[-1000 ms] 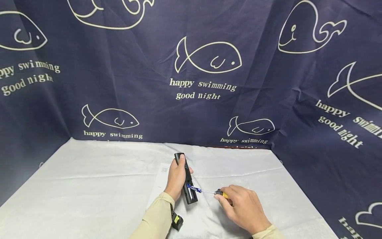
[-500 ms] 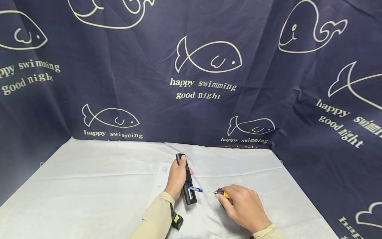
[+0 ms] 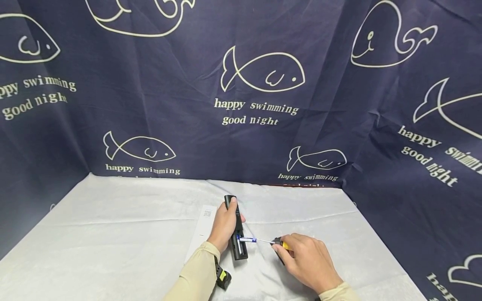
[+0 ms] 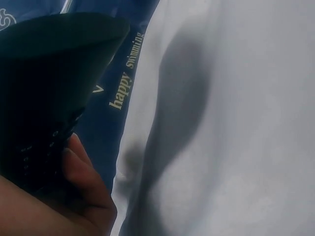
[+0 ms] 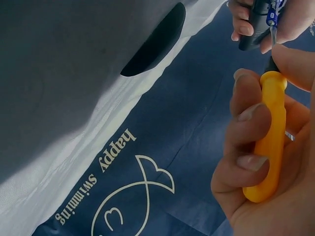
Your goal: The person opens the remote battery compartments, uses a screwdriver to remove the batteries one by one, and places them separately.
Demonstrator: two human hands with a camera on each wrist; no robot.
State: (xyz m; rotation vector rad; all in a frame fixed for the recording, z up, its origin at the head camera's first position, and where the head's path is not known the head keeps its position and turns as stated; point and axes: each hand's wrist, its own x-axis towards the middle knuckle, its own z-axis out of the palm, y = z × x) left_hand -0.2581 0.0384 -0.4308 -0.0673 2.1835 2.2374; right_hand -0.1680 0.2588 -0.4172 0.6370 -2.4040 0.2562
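My left hand (image 3: 224, 221) grips a black remote control (image 3: 240, 253) by its upper part, thumb along the back. Its battery compartment is uncovered at the lower end. A blue-and-white battery (image 3: 248, 240) juts sideways out of that compartment, and another pale battery (image 3: 239, 247) seems to lie inside. My right hand (image 3: 306, 259) holds a screwdriver (image 5: 271, 137) by its yellow handle, fingers wrapped round it. The thin metal shaft (image 3: 265, 241) reaches left to the jutting battery's outer end; whether they touch is too small to tell. In the left wrist view, the remote's end (image 4: 59, 49) looms large.
White cloth (image 3: 113, 234) covers the table, with dark blue printed curtains (image 3: 188, 83) behind and beside it. A white sheet (image 3: 203, 221) with a printed code lies partly under my left hand. A dark flat piece (image 5: 155, 42) lies on the cloth near my right hand.
The jutting battery has swung from slanting downward to nearly level. The remote has shifted slightly right and down. My right hand and the screwdriver have barely moved.
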